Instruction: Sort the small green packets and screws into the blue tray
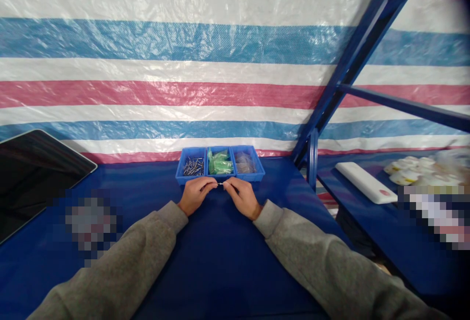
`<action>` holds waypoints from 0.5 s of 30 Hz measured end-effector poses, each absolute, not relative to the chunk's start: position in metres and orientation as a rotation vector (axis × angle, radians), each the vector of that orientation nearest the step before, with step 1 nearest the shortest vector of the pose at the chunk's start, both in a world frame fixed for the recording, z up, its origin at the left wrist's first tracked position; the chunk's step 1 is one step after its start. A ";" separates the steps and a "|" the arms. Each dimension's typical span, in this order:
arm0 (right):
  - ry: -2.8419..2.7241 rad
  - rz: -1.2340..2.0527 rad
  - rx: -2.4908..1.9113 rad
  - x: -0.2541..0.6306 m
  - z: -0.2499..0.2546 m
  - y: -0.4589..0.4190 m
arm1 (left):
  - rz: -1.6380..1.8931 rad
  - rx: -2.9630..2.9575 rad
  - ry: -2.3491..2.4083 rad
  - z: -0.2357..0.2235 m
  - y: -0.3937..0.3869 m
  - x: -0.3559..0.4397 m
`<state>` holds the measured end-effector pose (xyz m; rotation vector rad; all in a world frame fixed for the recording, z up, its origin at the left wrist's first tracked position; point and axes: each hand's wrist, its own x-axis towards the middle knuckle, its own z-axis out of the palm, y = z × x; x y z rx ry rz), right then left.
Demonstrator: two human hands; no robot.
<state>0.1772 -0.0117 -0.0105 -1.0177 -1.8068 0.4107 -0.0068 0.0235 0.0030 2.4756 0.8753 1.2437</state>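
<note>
Just in front of the blue bins, my left hand (198, 194) and my right hand (243, 196) meet fingertip to fingertip, both closed in a pinch. Between them shows a small, thin, silvery piece (220, 183), too small to name exactly; each hand grips one end. The left blue bin (179, 169) holds many slim metal pieces (193, 166) that look like screws or pins. Green plastic bags (221, 163) fill the middle bin. Clear plastic bags (245, 163), their contents unclear, lie in the right bin.
A dark flat screen (33, 178) lies at the left of the blue table (220, 271), near a blurred-out item (91, 224). A blue metal frame (330, 100) rises at right. On the neighbouring table are a white oblong box (365, 183) and round white items (407, 171).
</note>
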 end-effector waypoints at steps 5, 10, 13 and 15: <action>-1.774 0.421 -1.019 0.176 -0.011 -0.013 | 1.195 2.509 0.871 0.004 0.023 -0.007; -1.804 0.406 -0.980 0.176 -0.011 -0.015 | 1.185 2.515 0.915 0.003 0.023 -0.009; -1.818 0.396 -0.971 0.177 -0.011 -0.015 | 1.198 2.501 0.914 0.003 0.023 -0.009; -1.816 0.393 -0.971 0.177 -0.011 -0.014 | 1.225 2.485 0.906 0.003 0.022 -0.008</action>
